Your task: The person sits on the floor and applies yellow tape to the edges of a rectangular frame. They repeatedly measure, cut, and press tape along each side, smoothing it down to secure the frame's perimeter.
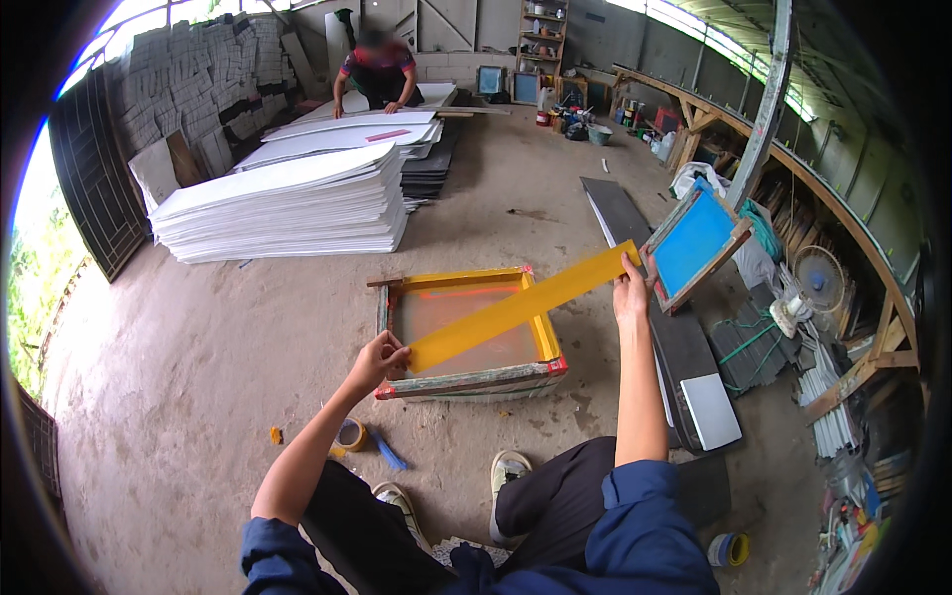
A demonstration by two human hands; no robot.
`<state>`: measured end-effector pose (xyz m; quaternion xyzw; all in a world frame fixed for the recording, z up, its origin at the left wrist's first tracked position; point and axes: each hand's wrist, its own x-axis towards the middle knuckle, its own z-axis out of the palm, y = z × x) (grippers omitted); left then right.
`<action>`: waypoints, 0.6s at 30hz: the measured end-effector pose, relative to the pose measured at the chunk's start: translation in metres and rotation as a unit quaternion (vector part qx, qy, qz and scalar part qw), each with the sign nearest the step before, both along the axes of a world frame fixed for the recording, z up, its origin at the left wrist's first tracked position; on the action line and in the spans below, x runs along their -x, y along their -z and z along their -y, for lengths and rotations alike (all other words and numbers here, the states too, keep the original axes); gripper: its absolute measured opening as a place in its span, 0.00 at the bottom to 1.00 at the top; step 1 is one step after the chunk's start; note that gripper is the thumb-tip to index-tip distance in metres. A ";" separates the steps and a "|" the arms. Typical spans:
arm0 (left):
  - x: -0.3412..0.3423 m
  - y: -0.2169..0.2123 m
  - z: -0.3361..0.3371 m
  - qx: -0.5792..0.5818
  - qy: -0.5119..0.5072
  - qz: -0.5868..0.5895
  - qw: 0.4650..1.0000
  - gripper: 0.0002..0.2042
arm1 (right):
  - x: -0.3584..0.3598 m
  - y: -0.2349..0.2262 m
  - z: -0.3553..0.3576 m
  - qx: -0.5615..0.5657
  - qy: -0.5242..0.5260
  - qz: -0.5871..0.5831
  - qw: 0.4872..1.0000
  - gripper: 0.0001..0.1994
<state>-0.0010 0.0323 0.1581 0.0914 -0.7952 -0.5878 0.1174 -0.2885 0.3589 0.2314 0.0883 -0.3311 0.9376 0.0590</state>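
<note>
A strip of yellow adhesive tape [521,309] stretches taut between my two hands, slanting up to the right. My left hand [380,363] pinches its lower end near the frame's left front corner. The upper end is pinched in my right hand [632,288], beyond the frame's right side and beside a blue screen in a wooden frame [697,243]. Beneath the tape, a wooden screen-printing frame [466,385] rests low, with a see-through mesh inside. Yellow tape lines its far and right inner edges, and red pieces mark several corners. Whether the strip touches the frame is hard to tell.
Near my shoes lie a tape roll [350,433] and a blue strip [387,449]. A long dark board [684,347] bears a white pad [710,409] at right, with a fan [819,278] beyond. Another person [380,79] leans over stacked white sheets [288,208].
</note>
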 end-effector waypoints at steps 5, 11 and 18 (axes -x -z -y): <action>0.008 0.006 0.013 0.046 -0.021 0.014 0.999 0.09 | 0.013 0.010 -0.019 -0.078 -0.107 0.009 0.991 0.18; 0.010 -0.005 0.022 0.063 -0.006 0.009 0.998 0.09 | 0.007 0.007 -0.016 -0.143 -0.038 0.035 0.988 0.18; -0.003 -0.017 0.033 0.015 -0.002 -0.039 0.999 0.09 | 0.008 0.004 -0.024 -0.223 -0.012 -0.036 0.974 0.15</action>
